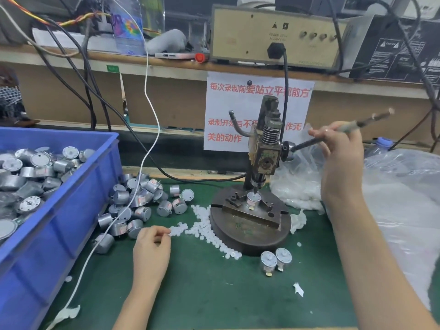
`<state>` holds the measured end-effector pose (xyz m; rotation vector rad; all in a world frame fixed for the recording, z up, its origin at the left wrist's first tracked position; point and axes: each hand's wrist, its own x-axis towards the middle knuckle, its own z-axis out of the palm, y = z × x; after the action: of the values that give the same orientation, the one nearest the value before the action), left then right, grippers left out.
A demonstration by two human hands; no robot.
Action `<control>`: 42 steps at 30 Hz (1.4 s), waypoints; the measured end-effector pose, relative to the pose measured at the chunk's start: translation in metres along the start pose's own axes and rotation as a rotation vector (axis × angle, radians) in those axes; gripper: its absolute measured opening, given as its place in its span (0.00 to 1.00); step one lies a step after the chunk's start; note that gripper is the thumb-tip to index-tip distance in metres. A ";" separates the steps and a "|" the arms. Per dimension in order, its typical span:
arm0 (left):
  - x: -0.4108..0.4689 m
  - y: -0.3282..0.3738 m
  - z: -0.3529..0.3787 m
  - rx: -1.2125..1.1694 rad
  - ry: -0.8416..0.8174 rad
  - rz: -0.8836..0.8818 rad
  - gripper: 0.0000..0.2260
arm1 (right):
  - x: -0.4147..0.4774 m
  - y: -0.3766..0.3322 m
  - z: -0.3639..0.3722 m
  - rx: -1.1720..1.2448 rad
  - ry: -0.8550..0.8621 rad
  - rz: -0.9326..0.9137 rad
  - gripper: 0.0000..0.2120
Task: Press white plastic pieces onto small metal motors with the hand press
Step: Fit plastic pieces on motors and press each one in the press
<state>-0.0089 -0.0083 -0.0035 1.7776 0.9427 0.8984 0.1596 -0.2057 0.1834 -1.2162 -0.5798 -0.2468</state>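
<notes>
The blue crate (71, 186), heaped with motors, stands outboard of the left hand (151, 248), probably as bulk stock within that arm's reach. A big clear plastic bag (392, 198) lies beyond and under the right forearm. It is likely the supply of plastic parts, though its contents are too blurred to tell.

The hand press (264, 151) stands between the two hands on its round base (250, 234), so one hand can feed it while the other works it. Its lever (307, 144) slopes up to the right. The right hand (338, 148) has its fingers wrapped round the lever, well up the bar, where leverage should be best.

A loose pile of motors (138, 203) lies just ahead of the left hand, tipped out of the crate for quick picking. Two more motors (276, 259) stand upright between the forearms, in front of the base, and seem set aside as done.

One motor (253, 198) sits upright in the clamp on the base, directly under the ram. Whether the ram tip touches it I cannot tell.

White pieces (207, 229) trail along the left edge of the base. The left hand's fingers are curled, with thumb and fingertips pinching at the nearest pieces, apparently readying the next one while the stroke is made.
</notes>
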 end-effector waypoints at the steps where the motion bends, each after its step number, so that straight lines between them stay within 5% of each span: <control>1: -0.001 0.000 0.000 0.056 0.002 0.037 0.08 | -0.005 0.002 -0.001 0.004 -0.003 -0.009 0.04; 6: -0.001 -0.001 0.005 0.402 0.002 0.160 0.10 | 0.001 0.006 -0.003 -0.035 -0.022 -0.070 0.03; 10: -0.002 -0.004 0.010 0.574 -0.032 0.179 0.16 | 0.009 0.013 -0.008 -0.118 -0.065 -0.044 0.15; 15: 0.000 -0.009 0.010 0.616 -0.044 0.188 0.11 | 0.022 0.050 -0.009 -0.361 0.063 0.237 0.16; 20: 0.001 -0.010 0.009 0.577 -0.026 0.206 0.08 | -0.028 0.111 -0.013 -0.738 -0.155 0.556 0.12; 24: 0.002 -0.009 0.008 0.575 -0.039 0.220 0.07 | -0.047 0.129 -0.002 -0.942 -0.364 0.337 0.22; 30: 0.001 -0.010 0.006 0.536 -0.020 0.189 0.05 | -0.057 0.140 -0.001 -1.163 -0.310 0.069 0.22; 37: -0.002 -0.008 0.003 0.487 0.064 0.105 0.06 | -0.069 0.125 0.002 -0.964 -0.359 0.109 0.17; 42: -0.002 -0.008 0.002 0.525 0.051 0.081 0.06 | -0.118 0.096 -0.014 -0.760 -0.570 0.080 0.11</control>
<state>-0.0094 -0.0085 -0.0118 2.2551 1.2275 0.7941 0.1120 -0.2007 0.0386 -2.0712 -0.9728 -0.0390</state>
